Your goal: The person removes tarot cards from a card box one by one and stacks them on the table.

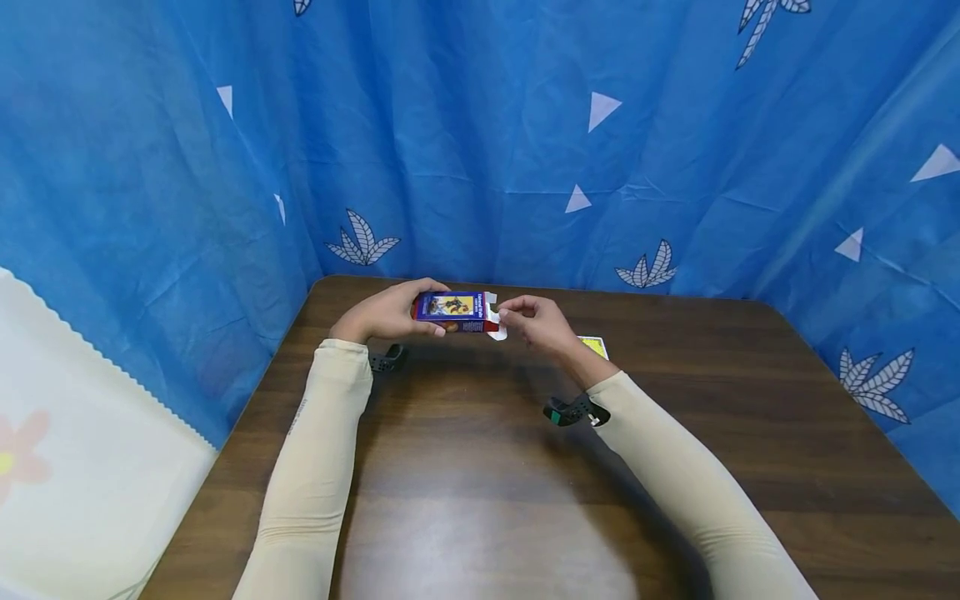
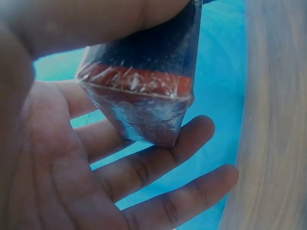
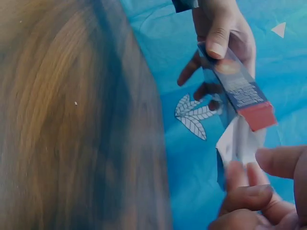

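A small blue and red card box [image 1: 452, 307] with a yellow picture panel is held up over the far part of the table. My left hand [image 1: 393, 312] grips its left end, thumb on the near side and fingers behind. In the left wrist view, the box's closed end [image 2: 139, 115] shows a clear shiny wrap. The other end is open, with white flaps [image 3: 235, 136] sticking out. My right hand [image 1: 536, 321] is at this end, thumb and fingertips pinching a flap. The inside of the box is hidden.
On the brown wooden table [image 1: 465, 467], a yellow and white card-like piece [image 1: 594, 345] lies partly hidden behind the right wrist. A blue curtain [image 1: 480, 150] with leaf and triangle prints hangs behind the table. White cloth [image 1: 82, 467] hangs at the left.
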Tool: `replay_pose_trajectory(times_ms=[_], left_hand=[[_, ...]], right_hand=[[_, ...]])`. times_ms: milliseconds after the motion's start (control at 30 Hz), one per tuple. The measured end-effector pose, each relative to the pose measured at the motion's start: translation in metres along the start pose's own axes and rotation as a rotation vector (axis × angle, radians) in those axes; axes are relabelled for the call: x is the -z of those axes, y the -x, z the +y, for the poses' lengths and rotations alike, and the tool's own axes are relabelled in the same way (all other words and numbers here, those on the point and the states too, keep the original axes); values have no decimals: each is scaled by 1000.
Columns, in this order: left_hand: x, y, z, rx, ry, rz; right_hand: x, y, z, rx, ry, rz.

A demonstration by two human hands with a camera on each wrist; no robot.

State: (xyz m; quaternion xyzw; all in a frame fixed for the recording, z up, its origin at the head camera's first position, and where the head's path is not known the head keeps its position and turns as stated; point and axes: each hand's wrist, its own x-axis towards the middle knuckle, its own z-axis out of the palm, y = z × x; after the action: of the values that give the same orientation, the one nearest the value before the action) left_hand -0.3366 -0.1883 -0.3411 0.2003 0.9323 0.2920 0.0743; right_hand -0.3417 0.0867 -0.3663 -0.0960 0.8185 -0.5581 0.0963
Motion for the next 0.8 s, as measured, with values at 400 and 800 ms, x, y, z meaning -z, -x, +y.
replay_pose_trajectory(times_ms=[400, 800], left_hand=[[2, 3, 1, -7, 15, -2], [4, 2, -4, -8, 24, 1]], right_hand=[[-23, -3, -6, -167, -48, -101], [-16, 0, -7, -134, -34, -33]])
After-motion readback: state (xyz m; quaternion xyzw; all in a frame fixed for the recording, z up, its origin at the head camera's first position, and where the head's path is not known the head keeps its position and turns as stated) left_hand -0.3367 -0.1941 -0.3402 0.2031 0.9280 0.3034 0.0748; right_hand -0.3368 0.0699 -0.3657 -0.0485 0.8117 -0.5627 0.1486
